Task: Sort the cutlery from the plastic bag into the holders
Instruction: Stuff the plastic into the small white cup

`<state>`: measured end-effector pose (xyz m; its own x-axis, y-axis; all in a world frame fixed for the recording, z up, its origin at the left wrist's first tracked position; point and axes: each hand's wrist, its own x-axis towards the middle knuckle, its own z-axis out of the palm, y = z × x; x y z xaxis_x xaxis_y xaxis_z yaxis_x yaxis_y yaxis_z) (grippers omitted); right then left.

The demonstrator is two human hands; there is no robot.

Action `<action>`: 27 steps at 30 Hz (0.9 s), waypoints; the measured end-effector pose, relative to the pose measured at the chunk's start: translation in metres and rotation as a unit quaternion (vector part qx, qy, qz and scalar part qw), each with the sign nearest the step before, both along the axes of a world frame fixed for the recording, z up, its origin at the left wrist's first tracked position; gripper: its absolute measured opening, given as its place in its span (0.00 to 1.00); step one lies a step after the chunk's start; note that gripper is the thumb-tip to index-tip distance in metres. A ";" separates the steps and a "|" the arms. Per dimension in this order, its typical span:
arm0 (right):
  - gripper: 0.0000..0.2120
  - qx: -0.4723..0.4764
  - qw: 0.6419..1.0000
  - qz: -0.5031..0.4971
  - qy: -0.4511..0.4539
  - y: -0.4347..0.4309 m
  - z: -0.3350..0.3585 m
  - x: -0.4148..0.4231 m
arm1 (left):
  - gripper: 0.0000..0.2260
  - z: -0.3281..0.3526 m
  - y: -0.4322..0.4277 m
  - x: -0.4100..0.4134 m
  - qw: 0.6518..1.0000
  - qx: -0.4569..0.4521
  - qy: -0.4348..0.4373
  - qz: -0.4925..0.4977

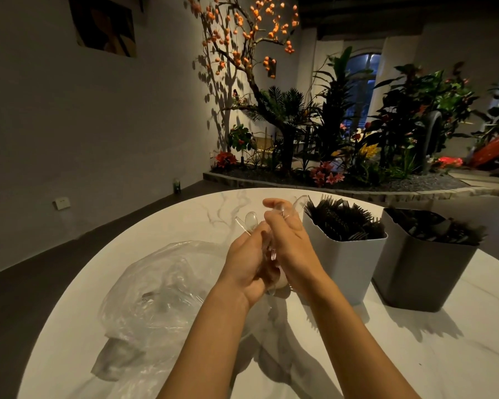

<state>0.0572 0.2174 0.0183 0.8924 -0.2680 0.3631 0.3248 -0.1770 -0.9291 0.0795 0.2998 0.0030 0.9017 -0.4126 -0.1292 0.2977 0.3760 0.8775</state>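
Above the white marble table [415, 349], my left hand [247, 263] and my right hand [293, 243] are pressed together around a bundle of clear plastic spoons [251, 220]. Spoon bowls stick out past my fingers at the top, and handle ends show below my palms. The crumpled clear plastic bag [159, 298] lies on the table to the left of my hands, with a few clear pieces showing inside. To the right stands a light grey holder [346, 260] packed with black forks, and beside it a dark grey holder [421, 272] with black cutlery.
The round table's edge curves close on the left and far side, with dark floor beyond. An indoor bed of plants and a tree with orange fruit [242, 38] stands behind the table. A wall socket [61, 203] sits low on the left wall.
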 end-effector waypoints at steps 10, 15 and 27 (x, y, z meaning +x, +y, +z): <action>0.11 0.112 0.987 0.004 -0.114 -0.009 0.020 -0.008 | 0.11 0.005 0.012 0.007 0.996 -0.044 0.073 -0.006; 0.13 0.107 0.986 -0.038 -0.120 -0.016 0.023 -0.004 | 0.11 0.006 0.017 0.012 0.996 -0.046 0.074 -0.014; 0.15 0.018 0.996 -0.080 -0.024 -0.019 0.012 0.053 | 0.18 0.003 0.036 0.024 0.985 -0.116 0.120 -0.028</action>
